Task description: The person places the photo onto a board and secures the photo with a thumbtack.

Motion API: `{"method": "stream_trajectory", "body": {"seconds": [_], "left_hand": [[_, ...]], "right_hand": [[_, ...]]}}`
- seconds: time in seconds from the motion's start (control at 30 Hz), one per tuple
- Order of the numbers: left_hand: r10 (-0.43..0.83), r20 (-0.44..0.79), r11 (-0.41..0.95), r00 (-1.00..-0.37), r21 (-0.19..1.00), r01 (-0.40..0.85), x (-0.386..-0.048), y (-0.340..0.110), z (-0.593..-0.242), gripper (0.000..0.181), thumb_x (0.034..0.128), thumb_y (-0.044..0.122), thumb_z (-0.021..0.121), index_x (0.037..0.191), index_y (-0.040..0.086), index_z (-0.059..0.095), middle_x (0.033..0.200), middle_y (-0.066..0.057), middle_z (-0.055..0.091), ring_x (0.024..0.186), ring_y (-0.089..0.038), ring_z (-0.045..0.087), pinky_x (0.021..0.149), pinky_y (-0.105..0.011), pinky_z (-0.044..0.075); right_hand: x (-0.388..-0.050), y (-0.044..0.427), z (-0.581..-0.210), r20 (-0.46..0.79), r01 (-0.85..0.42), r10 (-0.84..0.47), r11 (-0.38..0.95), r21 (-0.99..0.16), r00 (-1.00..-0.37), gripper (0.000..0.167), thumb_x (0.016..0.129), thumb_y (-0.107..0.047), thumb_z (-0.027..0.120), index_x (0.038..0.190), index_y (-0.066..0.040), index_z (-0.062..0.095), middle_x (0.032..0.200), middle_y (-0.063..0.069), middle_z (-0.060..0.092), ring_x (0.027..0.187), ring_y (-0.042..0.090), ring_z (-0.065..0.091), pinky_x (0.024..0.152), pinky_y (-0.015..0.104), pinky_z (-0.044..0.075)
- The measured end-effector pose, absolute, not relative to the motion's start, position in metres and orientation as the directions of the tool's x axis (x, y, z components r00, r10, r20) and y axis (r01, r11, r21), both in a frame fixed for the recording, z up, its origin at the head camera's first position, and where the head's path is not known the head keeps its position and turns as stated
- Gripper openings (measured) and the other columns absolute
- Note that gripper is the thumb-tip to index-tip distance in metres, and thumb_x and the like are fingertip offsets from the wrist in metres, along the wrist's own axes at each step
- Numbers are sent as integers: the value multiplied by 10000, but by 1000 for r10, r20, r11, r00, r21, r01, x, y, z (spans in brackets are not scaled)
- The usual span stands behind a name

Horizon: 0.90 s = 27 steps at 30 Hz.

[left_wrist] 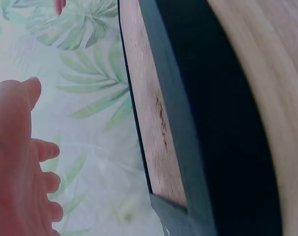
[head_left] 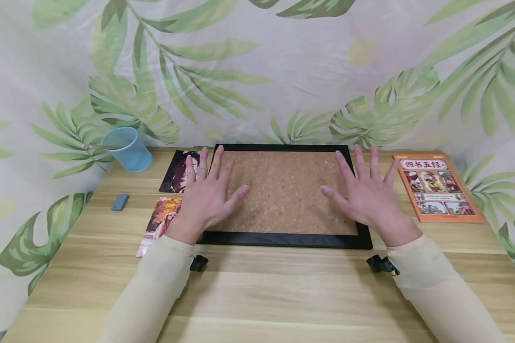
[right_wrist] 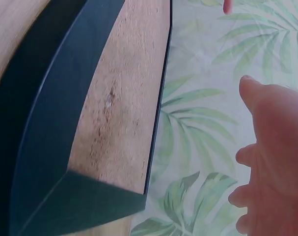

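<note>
Crossing the table: two cream sleeves [head_left: 148,290], cut off, like the table's [head_left: 292,295] near edge, by the bottom of the head view.
Cuffs: small black devices [head_left: 199,263] jut out, partly hidden by the sleeves.
Autumn-coloured photo [head_left: 159,221]: left of the frame, its right part hidden behind the left wrist.
Black frame [head_left: 283,239]: holds a cork panel [head_left: 283,190]; lies mid-table towards the far edge, its side rails partly covered.
Left hand [head_left: 208,197]: fingers spread, grasping nothing, above the frame's left side; the left wrist view shows it apart from the frame.
Right hand [head_left: 366,197]: likewise spread and free, above the right side.
Blue-grey block [head_left: 120,202]: near the table's left edge, markings unreadable.
Orange book [head_left: 439,188]: by the right edge, small print too fine to read.
Portrait photo [head_left: 170,175]: towards the far edge, partly behind left fingers.
Blue cup [head_left: 134,152]: far left corner; a brown stick [head_left: 105,147] pokes out, mostly hidden.
Leafy cloth [head_left: 292,71]: behind the far edge.
</note>
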<state>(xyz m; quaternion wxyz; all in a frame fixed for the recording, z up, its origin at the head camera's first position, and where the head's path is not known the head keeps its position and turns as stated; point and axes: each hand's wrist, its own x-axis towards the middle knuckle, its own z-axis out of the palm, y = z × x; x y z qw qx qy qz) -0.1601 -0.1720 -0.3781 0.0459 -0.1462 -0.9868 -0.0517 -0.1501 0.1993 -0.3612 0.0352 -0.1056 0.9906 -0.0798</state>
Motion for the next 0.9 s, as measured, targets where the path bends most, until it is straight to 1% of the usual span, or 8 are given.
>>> {"method": "stream_trajectory", "body": {"seconds": [0.13, 0.3, 0.47, 0.6, 0.7, 0.77, 0.83, 0.9], "left_hand": [[280, 119, 951, -953, 105, 292, -160, -182, -379, 872, 1065, 744, 314, 1751, 222, 183, 1836, -95, -12, 1687, -390, -112, 1315, -642, -148], [268, 107, 953, -957, 118, 280, -160, -195, -381, 832, 1079, 707, 331, 1749, 231, 200, 1836, -109, 7, 1689, -391, -114, 1321, -634, -138], [261, 73, 955, -962, 124, 269, -159, -211, -380, 817, 1097, 665, 363, 1741, 181, 229, 1832, -136, 31, 1687, -401, -111, 1325, -645, -109], [250, 60, 955, -966, 148, 256, -159, -223, -378, 817, 1109, 637, 390, 1739, 144, 223, 1830, -149, 40, 1682, -435, -88, 1328, -669, -50], [239, 52, 953, -970, 179, 245, -162, -230, -377, 819, 1116, 620, 399, 1742, 132, 197, 1825, -167, 72, 1679, -463, -51, 1332, -672, 5], [235, 46, 953, -971, 187, 239, -164, -234, -376, 820, 1122, 607, 397, 1742, 115, 184, 1818, -188, 103, 1674, -485, -7, 1332, -671, 46], [233, 47, 951, -971, 198, 237, -167, -238, -374, 818, 1124, 587, 407, 1739, 94, 184, 1806, -210, 149, 1666, -502, 56, 1329, -669, 84], [234, 55, 947, -971, 213, 241, -169, -242, -373, 801, 1127, 541, 440, 1731, 71, 202, 1785, -240, 205, 1647, -526, 131, 1317, -680, 126]], "right_hand": [[-151, 205, -362, -65, -193, -208, 963, -191, -976, 929, 1063, -777, 290, 1759, -225, 19, 1792, 235, -140, 1606, 497, -278, 1140, 867, -194], [-154, 219, -365, -62, -216, -237, 946, -240, -970, 900, 1092, -726, 295, 1756, -155, 85, 1785, 265, -122, 1604, 519, -260, 1130, 869, -203], [-160, 235, -370, -69, -235, -268, 921, -312, -961, 863, 1117, -672, 302, 1748, -109, 125, 1786, 271, -111, 1604, 518, -270, 1111, 897, -176], [-165, 247, -373, -70, -222, -261, 912, -345, -963, 847, 1129, -637, 321, 1736, -68, 160, 1779, 311, -39, 1604, 596, -164, 1134, 907, -97], [-168, 256, -375, -68, -207, -254, 893, -399, -965, 824, 1143, -591, 339, 1727, -36, 168, 1763, 350, 23, 1587, 652, -83, 1161, 894, -53], [-170, 261, -375, -61, -203, -257, 869, -452, -964, 797, 1153, -538, 370, 1718, -9, 179, 1755, 363, 60, 1583, 662, -63, 1180, 879, -32], [-171, 265, -375, -55, -195, -253, 851, -487, -966, 767, 1155, -495, 407, 1712, -7, 206, 1747, 367, 120, 1587, 661, -14, 1203, 859, 25], [-171, 268, -374, -40, -186, -237, 845, -501, -971, 728, 1156, -460, 429, 1693, 4, 267, 1716, 380, 225, 1570, 666, 129, 1210, 834, 142]]}}
